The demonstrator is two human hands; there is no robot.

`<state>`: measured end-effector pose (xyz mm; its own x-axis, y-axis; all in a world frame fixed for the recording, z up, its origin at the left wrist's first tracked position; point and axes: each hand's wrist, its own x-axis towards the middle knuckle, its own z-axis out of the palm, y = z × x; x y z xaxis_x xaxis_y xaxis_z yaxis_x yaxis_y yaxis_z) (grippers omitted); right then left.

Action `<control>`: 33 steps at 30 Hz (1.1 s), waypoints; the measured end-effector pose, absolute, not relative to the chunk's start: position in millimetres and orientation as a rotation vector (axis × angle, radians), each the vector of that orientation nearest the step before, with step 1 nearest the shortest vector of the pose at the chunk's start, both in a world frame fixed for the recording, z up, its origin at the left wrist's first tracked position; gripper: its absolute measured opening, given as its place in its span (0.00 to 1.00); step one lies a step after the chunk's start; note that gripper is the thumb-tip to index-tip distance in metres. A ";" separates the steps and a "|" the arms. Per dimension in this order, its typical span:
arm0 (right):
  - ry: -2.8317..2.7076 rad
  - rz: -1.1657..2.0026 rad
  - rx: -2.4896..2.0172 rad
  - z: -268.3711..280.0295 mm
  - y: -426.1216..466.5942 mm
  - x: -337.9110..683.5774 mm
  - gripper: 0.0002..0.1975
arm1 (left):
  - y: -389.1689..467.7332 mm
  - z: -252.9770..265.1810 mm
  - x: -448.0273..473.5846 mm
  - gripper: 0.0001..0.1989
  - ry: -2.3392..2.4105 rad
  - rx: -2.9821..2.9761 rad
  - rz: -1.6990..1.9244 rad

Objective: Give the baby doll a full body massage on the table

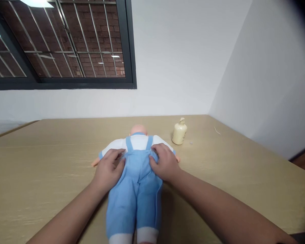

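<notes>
In the head view a doll in light blue overalls and a white shirt is stretched out on the table, head away from me and legs towards me. Its arms spread to both sides, and no face shows on its round, bald head. My left hand curls against the left side of the doll's waist, thumb and fingers bent with a small gap between them. On the other side, my right hand lies over the waist, its thumb on the blue cloth and its fingers bent near the strap. The doll's feet run out of the picture.
A cream pump bottle stands on the tan table, beyond my right hand. A thin pale strand lies farther right. White walls meet behind the table, with a dark-framed barred window at the upper left.
</notes>
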<state>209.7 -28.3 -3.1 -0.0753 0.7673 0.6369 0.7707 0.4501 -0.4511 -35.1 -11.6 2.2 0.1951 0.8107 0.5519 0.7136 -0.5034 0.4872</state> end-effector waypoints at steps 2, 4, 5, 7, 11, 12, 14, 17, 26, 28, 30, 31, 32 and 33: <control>-1.915 -0.050 -1.087 -1.3 -34.8 205.3 0.12 | -18.6 3.9 -27.7 0.14 1.308 2.477 1.226; -1.987 -0.049 -0.959 -0.5 -39.8 200.5 0.13 | -23.9 4.4 -21.2 0.15 1.222 2.554 1.195; -2.015 -0.053 -0.937 -0.8 -41.2 198.3 0.14 | -25.5 4.1 -18.9 0.16 1.219 2.578 1.170; -2.067 -0.076 -0.965 -2.3 -41.8 194.6 0.18 | -26.7 2.6 -16.2 0.18 1.233 2.605 1.109; -2.150 -0.072 -1.080 -6.8 -37.3 191.1 0.17 | -24.0 -0.1 -15.2 0.19 1.245 2.597 0.993; -2.165 -0.058 -1.097 -7.2 -36.1 191.1 0.15 | -23.3 0.4 -14.9 0.19 1.247 2.597 0.971; -2.192 -0.033 -1.133 -6.1 -35.0 191.6 0.12 | -22.7 3.6 -13.7 0.18 1.250 2.591 0.927; -2.244 0.017 -1.189 2.2 -37.8 192.9 0.11 | -24.8 12.6 -10.7 0.15 1.260 2.543 0.869; -2.316 0.221 -1.375 22.8 -54.4 187.8 0.16 | -39.0 15.8 1.8 0.15 1.364 2.573 0.725; -2.271 0.068 -1.316 12.5 -54.0 185.2 0.13 | -41.9 11.2 2.2 0.12 1.362 2.658 0.824; -2.231 -0.084 -1.236 2.3 -53.3 183.4 0.11 | -44.3 7.8 1.4 0.09 1.328 2.737 0.944; -2.219 -0.141 -1.194 -1.3 -53.2 182.9 0.11 | -45.2 6.7 1.0 0.09 1.305 2.763 1.006; -2.208 -0.178 -1.155 -3.7 -53.2 182.8 0.11 | -45.7 5.9 0.5 0.09 1.281 2.776 1.063; -2.193 -0.195 -1.127 -5.0 -53.5 182.9 0.10 | -46.0 5.3 0.2 0.09 1.257 2.779 1.106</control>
